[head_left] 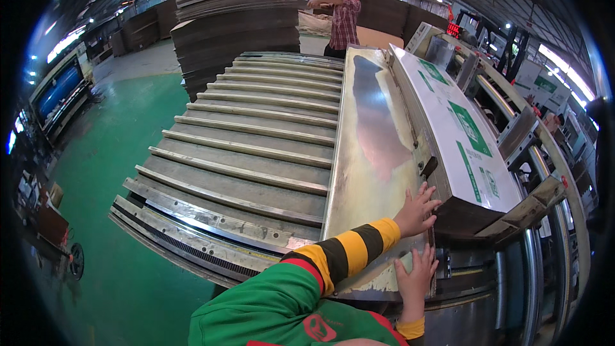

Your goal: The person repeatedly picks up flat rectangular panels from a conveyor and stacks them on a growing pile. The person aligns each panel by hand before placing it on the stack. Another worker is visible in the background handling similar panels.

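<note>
White-and-green printed cardboard sheets [458,125] lie stacked just right of the worn metal surface [362,208]; along that surface's right edge, the left hand [416,213] and right hand [416,279] spread open, gripping nothing, fingers splayed apparently for support.

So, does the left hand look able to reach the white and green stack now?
Probably yes: the left hand is spread close beside the stack, and nothing visible seems in the way.
</note>
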The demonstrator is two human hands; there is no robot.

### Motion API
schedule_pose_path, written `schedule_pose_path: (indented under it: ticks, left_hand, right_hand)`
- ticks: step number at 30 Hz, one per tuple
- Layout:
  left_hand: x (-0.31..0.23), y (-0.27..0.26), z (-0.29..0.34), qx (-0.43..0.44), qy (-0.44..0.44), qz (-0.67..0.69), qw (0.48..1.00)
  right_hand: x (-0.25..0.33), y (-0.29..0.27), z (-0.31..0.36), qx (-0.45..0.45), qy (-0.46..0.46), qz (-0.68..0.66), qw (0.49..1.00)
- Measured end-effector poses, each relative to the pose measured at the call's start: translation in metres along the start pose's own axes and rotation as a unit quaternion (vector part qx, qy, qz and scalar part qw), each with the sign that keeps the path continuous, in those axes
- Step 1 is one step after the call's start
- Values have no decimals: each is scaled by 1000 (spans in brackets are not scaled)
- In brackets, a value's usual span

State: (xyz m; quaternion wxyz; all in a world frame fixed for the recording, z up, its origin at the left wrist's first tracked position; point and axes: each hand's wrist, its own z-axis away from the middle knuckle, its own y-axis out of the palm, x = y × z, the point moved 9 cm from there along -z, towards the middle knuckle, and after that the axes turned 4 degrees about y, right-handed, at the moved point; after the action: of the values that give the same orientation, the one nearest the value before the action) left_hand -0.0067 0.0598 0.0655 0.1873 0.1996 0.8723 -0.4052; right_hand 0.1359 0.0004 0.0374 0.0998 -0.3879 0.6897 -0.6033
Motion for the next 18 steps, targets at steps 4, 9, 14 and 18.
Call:
schedule_pose_path:
  ticks: [4,9,14,18]
  left_hand:
    - [-13,-14,22,-30,-43,88,995]
    - [-24,-24,48,-32,-62,155,985]
    - [-19,-38,55,-106,-37,141,984]
    - [-11,-43,51,-146,-24,148,978]
  right_hand:
    - [-11,0,-5,-28,8,-66,997]
    - [-15,0,-9,-33,9,-118,992]
    - [-16,-4,-7,-50,10,-121,991]
    - [-13,-9,-3,-77,-12,-115,990]
